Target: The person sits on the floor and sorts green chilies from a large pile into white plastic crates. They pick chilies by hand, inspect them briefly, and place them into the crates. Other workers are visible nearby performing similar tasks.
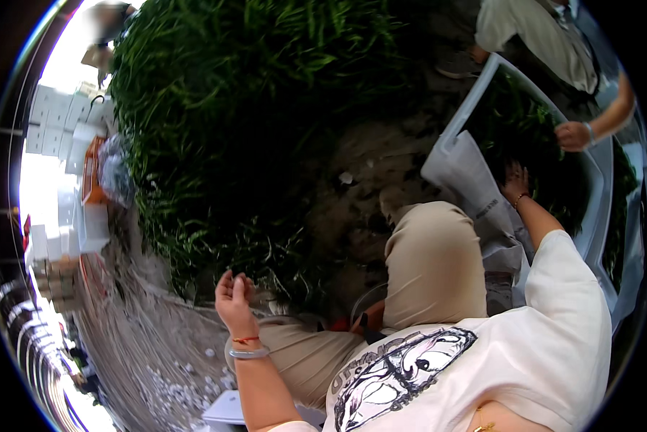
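My left hand (236, 302) is raised over my bent leg, beside the near edge of a large heap of long green leafy stems (237, 108). Its fingers are curled in towards the thumb, and nothing shows between them. On the right, my right hand (515, 183) rests with spread fingers on green stems (561, 189) inside a big pale plastic tub (472, 102). A white plastic sheet or sack (472, 178) hangs over the tub's near side, next to my knee (437, 237).
Another person's hand (573, 136) reaches over the tub's far side. Trodden ground (366, 162) lies between heap and tub. Left are an orange crate (92, 173), a clear plastic bag (115, 170), stacked white boxes (53, 116) and plastic sheeting (123, 324). A white box (226, 409) stands behind my leg.
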The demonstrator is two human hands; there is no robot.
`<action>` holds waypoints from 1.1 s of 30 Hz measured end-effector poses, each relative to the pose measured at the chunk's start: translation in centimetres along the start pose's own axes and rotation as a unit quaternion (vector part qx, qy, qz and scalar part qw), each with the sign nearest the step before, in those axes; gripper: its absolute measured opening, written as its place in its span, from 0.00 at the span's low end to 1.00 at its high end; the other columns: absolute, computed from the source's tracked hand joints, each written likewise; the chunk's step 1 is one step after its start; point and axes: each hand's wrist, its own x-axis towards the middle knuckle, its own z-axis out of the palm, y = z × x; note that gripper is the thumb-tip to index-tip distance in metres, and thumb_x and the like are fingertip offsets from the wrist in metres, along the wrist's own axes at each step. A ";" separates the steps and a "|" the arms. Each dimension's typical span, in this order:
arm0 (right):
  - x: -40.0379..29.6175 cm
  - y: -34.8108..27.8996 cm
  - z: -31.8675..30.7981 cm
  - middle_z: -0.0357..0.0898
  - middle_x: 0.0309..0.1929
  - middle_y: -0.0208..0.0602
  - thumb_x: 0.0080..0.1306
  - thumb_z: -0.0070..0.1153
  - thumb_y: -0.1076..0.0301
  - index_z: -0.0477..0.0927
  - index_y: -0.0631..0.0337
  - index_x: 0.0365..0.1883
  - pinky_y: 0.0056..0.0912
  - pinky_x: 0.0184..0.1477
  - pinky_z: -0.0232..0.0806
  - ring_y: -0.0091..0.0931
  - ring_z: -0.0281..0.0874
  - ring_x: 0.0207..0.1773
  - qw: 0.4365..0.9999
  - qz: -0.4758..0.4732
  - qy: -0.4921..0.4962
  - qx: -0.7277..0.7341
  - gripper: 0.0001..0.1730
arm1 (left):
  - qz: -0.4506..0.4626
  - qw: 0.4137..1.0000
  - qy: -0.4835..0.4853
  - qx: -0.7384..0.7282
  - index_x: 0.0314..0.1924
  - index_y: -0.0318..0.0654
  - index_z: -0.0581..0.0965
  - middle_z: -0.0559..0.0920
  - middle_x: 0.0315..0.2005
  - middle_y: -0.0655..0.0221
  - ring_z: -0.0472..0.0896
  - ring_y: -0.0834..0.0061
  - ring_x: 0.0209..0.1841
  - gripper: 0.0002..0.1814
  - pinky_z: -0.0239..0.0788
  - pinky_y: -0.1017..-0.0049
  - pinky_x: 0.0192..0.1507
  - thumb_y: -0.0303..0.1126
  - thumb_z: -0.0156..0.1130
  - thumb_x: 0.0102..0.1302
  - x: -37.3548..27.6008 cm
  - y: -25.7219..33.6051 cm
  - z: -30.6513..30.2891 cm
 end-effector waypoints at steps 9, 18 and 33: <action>3.8 -8.9 -15.7 0.71 0.42 0.40 0.56 0.45 0.71 0.69 0.60 0.45 0.33 0.48 0.59 0.34 0.67 0.46 0.862 -0.204 0.420 0.196 0.16 | 0.056 0.972 0.166 -0.157 0.41 0.39 0.69 0.76 0.32 0.71 0.74 0.82 0.32 0.10 0.66 0.84 0.34 0.27 0.50 0.58 1.7 2.7 -8.4; -6.8 -45.7 -11.3 0.73 0.36 0.38 0.52 0.40 0.69 0.74 0.57 0.34 0.37 0.41 0.62 0.35 0.70 0.39 0.659 -0.715 -0.193 0.132 0.13 | 0.047 0.910 0.271 -0.310 0.40 0.38 0.69 0.75 0.31 0.72 0.71 0.81 0.32 0.10 0.62 0.82 0.34 0.31 0.50 0.58 2.7 2.2 -11.8; -18.4 -53.8 1.2 0.67 0.31 0.42 0.48 0.45 0.70 0.67 0.60 0.28 0.36 0.34 0.65 0.35 0.70 0.34 0.663 -0.700 -0.220 0.147 0.08 | 0.066 0.863 0.340 -0.369 0.44 0.36 0.68 0.72 0.29 0.73 0.69 0.82 0.30 0.13 0.62 0.82 0.32 0.33 0.44 0.62 -1.4 1.2 -20.2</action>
